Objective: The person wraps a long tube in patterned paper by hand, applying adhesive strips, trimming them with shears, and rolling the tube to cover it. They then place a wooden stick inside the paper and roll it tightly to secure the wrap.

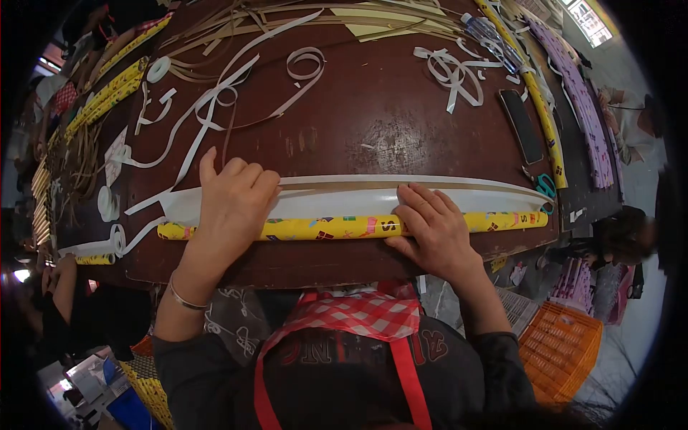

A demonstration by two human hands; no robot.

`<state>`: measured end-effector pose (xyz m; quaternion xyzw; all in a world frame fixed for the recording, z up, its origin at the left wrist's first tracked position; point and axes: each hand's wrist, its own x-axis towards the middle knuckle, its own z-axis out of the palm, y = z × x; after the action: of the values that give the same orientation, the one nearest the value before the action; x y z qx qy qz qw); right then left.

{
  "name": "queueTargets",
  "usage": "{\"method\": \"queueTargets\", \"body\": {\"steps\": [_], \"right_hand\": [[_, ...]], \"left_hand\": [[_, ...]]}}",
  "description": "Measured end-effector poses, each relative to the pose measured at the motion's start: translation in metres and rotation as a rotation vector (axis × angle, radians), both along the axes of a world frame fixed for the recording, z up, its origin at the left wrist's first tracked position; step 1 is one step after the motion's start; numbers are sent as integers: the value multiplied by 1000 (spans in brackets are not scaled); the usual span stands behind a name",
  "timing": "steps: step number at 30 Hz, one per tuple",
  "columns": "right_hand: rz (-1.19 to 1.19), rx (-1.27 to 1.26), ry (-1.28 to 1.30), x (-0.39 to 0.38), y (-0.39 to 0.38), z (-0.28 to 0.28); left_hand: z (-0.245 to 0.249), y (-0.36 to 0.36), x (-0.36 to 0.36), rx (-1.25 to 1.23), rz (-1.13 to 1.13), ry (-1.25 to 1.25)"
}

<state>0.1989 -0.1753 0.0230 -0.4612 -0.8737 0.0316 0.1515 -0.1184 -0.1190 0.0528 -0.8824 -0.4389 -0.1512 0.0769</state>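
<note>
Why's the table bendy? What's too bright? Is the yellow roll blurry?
Head view: the table bows, probably from wide-lens distortion; head view: the window at top right glares nearly white; head view: the yellow roll looks fairly sharp.

One camera sits on the person's head, looking forward and down. It is close to the left hand (240,204) and right hand (433,226), which show near the middle. The red checked apron (351,315) is at the bottom, and the tabletop (322,136) spreads up and away. The view is very wide: straight edges bend, black fills the corners, and an orange crate (562,344) shows low on the right.
</note>
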Motion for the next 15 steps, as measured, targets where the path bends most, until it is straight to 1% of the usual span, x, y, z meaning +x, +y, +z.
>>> {"method": "queueTargets", "body": {"steps": [6,8,12,15], "right_hand": [[4,2,4,-1,0,0],[8,6,2,0,0,0],[4,0,5,0,-1,1],[2,-7,7,0,0,1]], "left_hand": [[-8,-7,-17,-22,108,29],[-9,-7,-18,-95,139,-18],[-9,-4,-23,-137,170,-14],[-7,-4,-29,-168,235,51]]}}
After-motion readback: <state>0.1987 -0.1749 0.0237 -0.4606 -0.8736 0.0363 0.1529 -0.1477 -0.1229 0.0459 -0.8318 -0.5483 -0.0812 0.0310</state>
